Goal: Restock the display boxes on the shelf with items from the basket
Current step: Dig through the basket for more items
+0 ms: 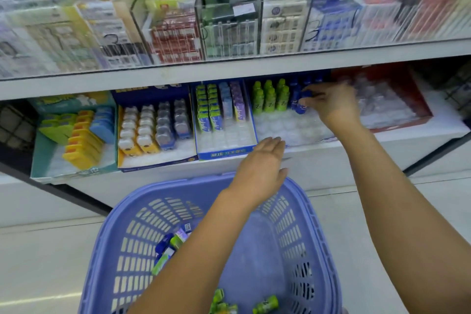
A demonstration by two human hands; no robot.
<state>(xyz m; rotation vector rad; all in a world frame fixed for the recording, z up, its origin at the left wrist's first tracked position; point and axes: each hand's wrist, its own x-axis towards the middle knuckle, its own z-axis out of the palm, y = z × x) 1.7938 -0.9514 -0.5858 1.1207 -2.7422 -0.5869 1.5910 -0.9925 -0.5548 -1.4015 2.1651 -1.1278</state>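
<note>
A purple slotted basket (313, 224) sits low in front of the shelf, with green bottles (265, 307) and small flat packs (175, 239) lying in it. On the lower shelf stands a display box (293, 132) with green bottles (270, 98) and blue bottles (295, 94) in its back rows. My right hand (331, 104) reaches into that box and pinches a blue bottle (303, 103) at the blue row. My left hand (262, 166) hovers with straight fingers over the basket's far rim, holding nothing.
Left of that box stand a blue box of green, blue and purple packs (224, 109), a box of white and grey cases (153, 125) and a teal box of yellow and blue packs (79, 135). A red box (382, 99) sits right. The upper shelf (229, 69) holds clear bins.
</note>
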